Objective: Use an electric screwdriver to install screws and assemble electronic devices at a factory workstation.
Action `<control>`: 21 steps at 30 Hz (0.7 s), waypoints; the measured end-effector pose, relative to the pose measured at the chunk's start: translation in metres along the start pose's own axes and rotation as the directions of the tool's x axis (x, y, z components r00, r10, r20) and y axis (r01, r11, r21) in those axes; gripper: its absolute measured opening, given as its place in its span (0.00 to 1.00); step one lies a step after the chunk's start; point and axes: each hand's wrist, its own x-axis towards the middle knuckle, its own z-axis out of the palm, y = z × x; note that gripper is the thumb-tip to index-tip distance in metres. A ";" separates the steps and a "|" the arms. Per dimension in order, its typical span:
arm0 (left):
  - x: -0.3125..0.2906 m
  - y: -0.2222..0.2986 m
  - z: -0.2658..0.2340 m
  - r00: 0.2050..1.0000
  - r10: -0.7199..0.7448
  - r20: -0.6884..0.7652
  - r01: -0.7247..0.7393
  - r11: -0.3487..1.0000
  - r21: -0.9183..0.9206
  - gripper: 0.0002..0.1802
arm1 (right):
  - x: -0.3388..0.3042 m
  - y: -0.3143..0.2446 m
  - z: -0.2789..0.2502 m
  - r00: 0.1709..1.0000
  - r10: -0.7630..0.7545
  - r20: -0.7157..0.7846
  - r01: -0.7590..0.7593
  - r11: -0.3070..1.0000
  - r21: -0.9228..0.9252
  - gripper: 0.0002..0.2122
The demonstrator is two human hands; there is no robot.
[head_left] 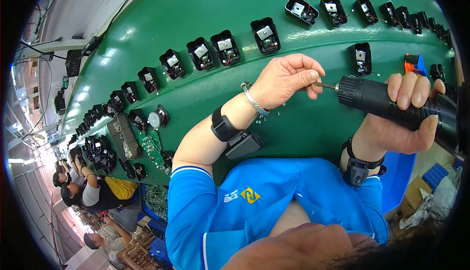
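My right hand [409,106] is wrapped round a black electric screwdriver [364,93], held level above the bench with its bit [325,85] pointing left. My left hand [296,76] has thumb and fingers pinched together at the bit's tip. Whatever small piece sits between those fingertips is hidden. Below my left wrist, a few small loose screws [265,115] lie on the green bench. Beyond the screwdriver stands one open black housing [361,58] with a whitish metal block and thin wires inside.
Rows of open black housings [224,47] curve across the green bench [196,5]. A round speaker [155,118], green circuit boards [152,147] and a long tray of small parts [122,135] lie at left. A blue bin [399,182] is at lower right. Other people [95,191] work at far left.
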 end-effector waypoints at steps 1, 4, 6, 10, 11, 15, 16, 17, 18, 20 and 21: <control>0.000 -0.001 0.001 1.000 0.001 -0.001 -0.001 1.000 0.001 0.09 | -0.001 0.001 0.002 1.000 0.020 -0.022 -0.020 1.000 0.003 0.20; -0.001 -0.003 0.006 1.000 0.009 0.019 -0.008 0.999 -0.052 0.08 | -0.004 0.002 0.003 1.000 0.011 -0.013 -0.011 1.000 0.016 0.20; -0.004 -0.003 0.007 0.996 -0.011 -0.089 -0.003 0.989 -0.148 0.08 | -0.005 0.001 0.002 1.000 -0.015 0.018 0.014 0.999 0.029 0.20; -0.011 -0.012 0.001 0.991 -0.024 -0.131 -0.011 0.964 -0.266 0.09 | -0.006 -0.004 0.005 0.994 -0.087 -0.064 0.089 0.995 0.041 0.22; -0.013 -0.014 0.001 0.995 -0.034 -0.095 0.000 0.942 -0.336 0.10 | -0.005 -0.005 0.005 0.993 -0.091 -0.079 0.095 0.994 0.048 0.22; -0.022 -0.019 0.012 0.993 -0.077 -0.086 0.037 0.916 -0.399 0.14 | -0.005 -0.003 0.004 0.994 -0.071 -0.088 0.078 0.994 0.076 0.22; -0.024 -0.020 0.014 0.989 -0.112 -0.093 0.059 0.893 -0.447 0.14 | -0.005 -0.004 0.004 0.994 -0.068 -0.088 0.075 0.994 0.077 0.22; -0.027 -0.023 0.013 0.994 -0.081 -0.067 0.039 0.875 -0.483 0.12 | -0.005 -0.005 0.004 0.992 -0.064 -0.106 0.073 0.994 0.083 0.22; -0.029 -0.026 0.012 0.994 -0.079 -0.072 0.035 0.874 -0.484 0.12 | -0.006 -0.005 0.004 0.991 -0.058 -0.122 0.069 0.993 0.092 0.22; -0.033 -0.029 0.010 0.988 -0.113 -0.108 0.040 0.851 -0.523 0.07 | -0.007 -0.003 0.003 0.991 -0.050 -0.120 0.063 0.992 0.107 0.22; -0.035 -0.028 0.011 0.988 -0.112 -0.111 0.038 0.851 -0.524 0.07 | -0.007 -0.003 0.003 0.992 -0.046 -0.121 0.060 0.991 0.118 0.22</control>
